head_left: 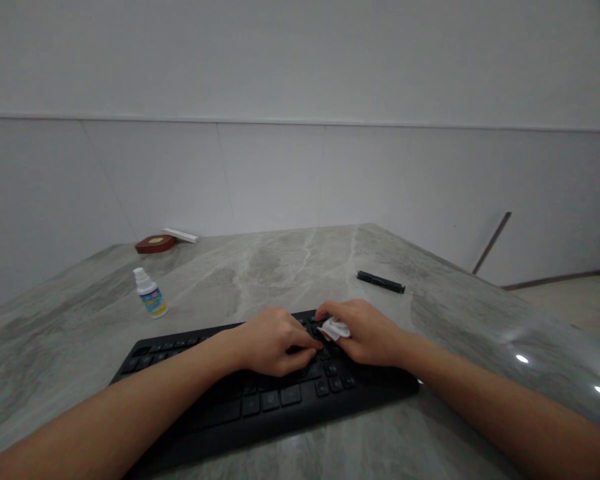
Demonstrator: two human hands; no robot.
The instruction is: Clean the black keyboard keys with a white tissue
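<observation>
A black keyboard [260, 420] lies at a slant on the marble-patterned table, under both hands. My right hand [363, 330] is closed on a crumpled white tissue [335, 329], which rests at the keys on the keyboard's right part. Close beside it, my left hand [280, 343] is over the keys with its fingers curled and its thumb near the index finger. The tips touch or almost touch the keys; whatever they may hold is hidden. My left forearm covers many of the keys.
A small white bottle [151, 293] with a colourful label stands at the left. Behind it, a red-brown case [155, 244] and a flat white object [181, 235] lie near the wall. A black pen-like object [381, 281] lies right of the keyboard. The table [280, 267] ends at the right.
</observation>
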